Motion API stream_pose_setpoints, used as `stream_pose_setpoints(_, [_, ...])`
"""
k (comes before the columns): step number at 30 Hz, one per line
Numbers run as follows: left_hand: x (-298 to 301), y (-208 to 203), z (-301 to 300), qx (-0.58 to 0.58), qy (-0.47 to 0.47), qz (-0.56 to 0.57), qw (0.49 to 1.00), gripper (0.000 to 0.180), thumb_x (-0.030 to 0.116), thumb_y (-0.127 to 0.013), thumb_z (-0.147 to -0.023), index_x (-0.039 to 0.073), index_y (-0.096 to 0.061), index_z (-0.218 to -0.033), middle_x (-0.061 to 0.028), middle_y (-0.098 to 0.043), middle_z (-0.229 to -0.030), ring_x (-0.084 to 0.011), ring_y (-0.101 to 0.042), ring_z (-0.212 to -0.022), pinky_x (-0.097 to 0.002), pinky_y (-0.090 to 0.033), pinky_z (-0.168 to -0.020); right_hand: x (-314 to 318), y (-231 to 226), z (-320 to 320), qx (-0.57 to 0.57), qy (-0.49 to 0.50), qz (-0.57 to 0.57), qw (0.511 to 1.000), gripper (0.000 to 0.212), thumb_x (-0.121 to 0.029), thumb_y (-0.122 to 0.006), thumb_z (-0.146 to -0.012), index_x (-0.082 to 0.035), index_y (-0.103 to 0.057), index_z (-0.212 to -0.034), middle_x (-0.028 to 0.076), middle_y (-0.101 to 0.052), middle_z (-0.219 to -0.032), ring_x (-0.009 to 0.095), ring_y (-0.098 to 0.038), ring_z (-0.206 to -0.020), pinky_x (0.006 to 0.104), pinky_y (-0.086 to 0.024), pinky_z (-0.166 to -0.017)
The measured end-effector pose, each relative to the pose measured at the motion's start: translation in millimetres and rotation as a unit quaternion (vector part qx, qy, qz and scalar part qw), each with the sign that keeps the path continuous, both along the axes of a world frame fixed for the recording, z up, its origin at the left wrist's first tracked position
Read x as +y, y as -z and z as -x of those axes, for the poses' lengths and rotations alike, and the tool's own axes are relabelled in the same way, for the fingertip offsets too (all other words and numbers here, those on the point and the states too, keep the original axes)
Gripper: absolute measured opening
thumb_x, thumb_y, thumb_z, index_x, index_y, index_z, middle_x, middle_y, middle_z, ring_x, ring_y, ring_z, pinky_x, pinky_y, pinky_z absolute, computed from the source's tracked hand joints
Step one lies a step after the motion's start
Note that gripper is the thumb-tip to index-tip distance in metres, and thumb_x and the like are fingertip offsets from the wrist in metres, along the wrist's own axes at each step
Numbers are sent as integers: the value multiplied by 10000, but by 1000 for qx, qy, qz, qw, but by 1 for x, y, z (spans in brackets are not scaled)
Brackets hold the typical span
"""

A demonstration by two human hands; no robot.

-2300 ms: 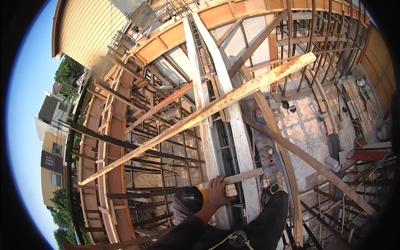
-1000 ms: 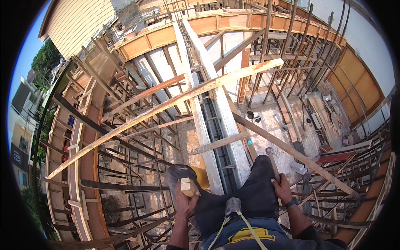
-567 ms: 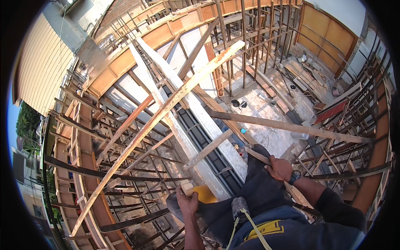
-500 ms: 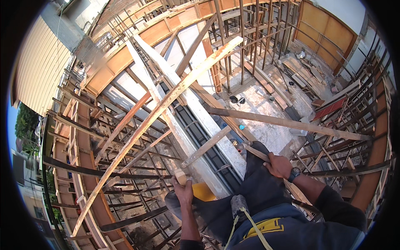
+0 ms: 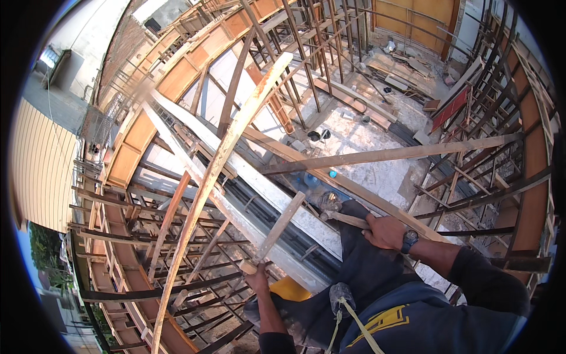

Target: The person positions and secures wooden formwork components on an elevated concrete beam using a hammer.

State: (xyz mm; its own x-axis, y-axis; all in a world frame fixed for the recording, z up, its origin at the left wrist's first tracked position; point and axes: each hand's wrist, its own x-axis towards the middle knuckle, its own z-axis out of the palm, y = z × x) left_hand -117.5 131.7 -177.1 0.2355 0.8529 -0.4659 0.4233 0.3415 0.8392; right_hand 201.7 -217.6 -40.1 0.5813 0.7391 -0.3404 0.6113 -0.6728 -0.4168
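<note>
My left hand (image 5: 257,282) is closed round a short pale wood block (image 5: 247,266), beside the near end of a wooden cleat (image 5: 280,227). That cleat lies across a long trough-shaped beam form (image 5: 309,227) with dark steel reinforcing bars (image 5: 250,206) inside. On the other side, my right hand (image 5: 386,232), with a watch on its wrist, is closed on the wooden handle of what looks like a hammer (image 5: 351,220). Its far end is near my dark-clad knee and too small to make out clearly. My legs are either side of the form.
A long rough timber (image 5: 221,156) slants over the form. Another brace (image 5: 401,154) reaches to the right. Dense wooden props (image 5: 194,236) stand below on the left. Far below lies a floor (image 5: 365,159) with stacked boards (image 5: 407,65); curved formwork (image 5: 141,141) runs round the back.
My view has turned, so the form and timbers appear further left and tilted. Both hands keep their grips; the handle in my right hand now lies flatter.
</note>
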Motion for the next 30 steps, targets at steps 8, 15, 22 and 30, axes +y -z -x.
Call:
stream_pose_setpoints(8, [-4, 19, 10, -7, -7, -137, 990, 687, 44, -783, -811, -64, -403, -1373, -126, -644, -1084, -185, -658, -853, -287, -545, -655, 0, 3, -3, 20, 2, 0, 1000, 386, -356, -595, -916, 7, -523, -1023, 209, -676, -739, 413, -681, -717, 524, -528, -680])
stream_pose_setpoints(15, [-29, 25, 0, -125, -133, -65, 981, 466, 62, -738, -879, 22, -501, -1278, -42, -605, -968, -125, -583, -716, -278, -498, -566, -1, 5, -7, 35, -3, 15, 999, 387, -377, -596, -933, -8, -531, -1029, 224, -672, -753, 432, -674, -752, 539, -517, -704])
stream_pose_setpoints(22, [-34, 8, -19, -93, -188, -95, 973, 224, 154, -790, -867, -14, -661, -936, -14, -619, -808, -108, -564, -607, -254, -484, -491, -1, -4, -17, 61, -83, -41, 994, 473, -464, -630, -932, -19, -526, -1055, 243, -666, -769, 450, -662, -796, 533, -501, -701])
stream_pose_setpoints(30, [-36, 44, 3, -18, -176, -153, 972, 453, 271, -834, -796, -32, -626, -1062, -76, -666, -852, -114, -614, -653, -307, -458, -438, 14, 24, -18, 3, -193, -51, 980, 443, -455, -614, -949, -20, -539, -983, 240, -629, -694, 457, -640, -712, 545, -477, -609])
